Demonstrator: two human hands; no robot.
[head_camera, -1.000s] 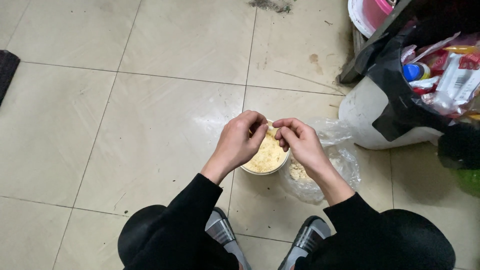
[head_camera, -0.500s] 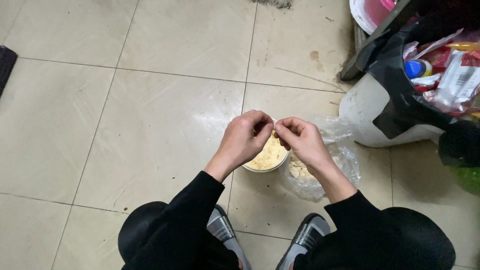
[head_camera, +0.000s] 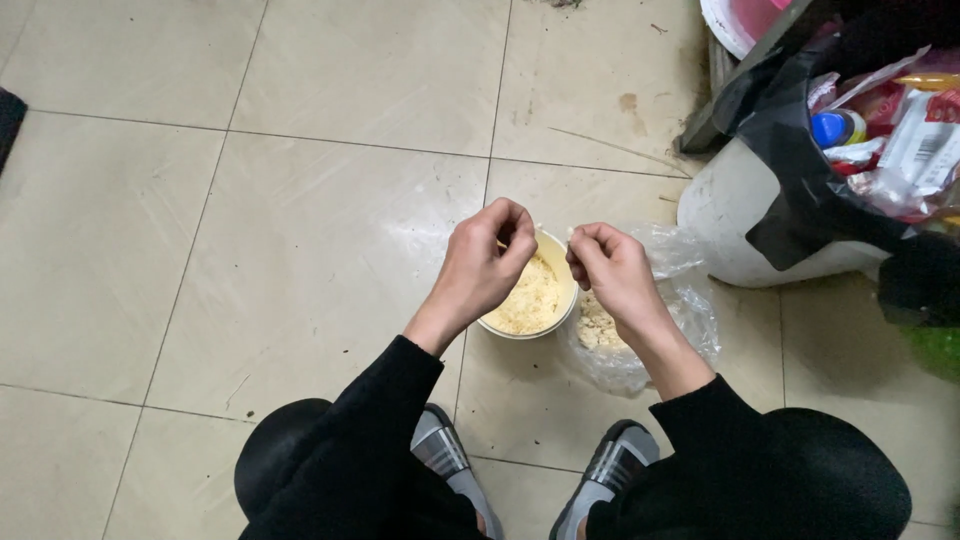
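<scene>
My left hand (head_camera: 485, 265) hovers over the left rim of a small cream bowl (head_camera: 562, 262) on the tiled floor. Its fingers are pinched on a small pale piece. My right hand (head_camera: 610, 268) is a short gap to the right, above the bowl's right edge, with curled fingertips pressed together. I see nothing in them. The bowl holds yellowish crumbly bits. A clear plastic bag (head_camera: 685, 310) with more of the same crumbs lies right of the bowl, partly under my right wrist.
A white bin (head_camera: 735, 215) lined with a black bag and stuffed with wrappers stands at the right. A pink-and-white basin (head_camera: 735, 20) is at the top right. My grey shoes (head_camera: 445, 455) sit just below the bowl. A dark object (head_camera: 8, 120) touches the left edge.
My two hands were touching, fingertips together over the bowl. They have since pulled a little apart, and the left hand has moved left.
</scene>
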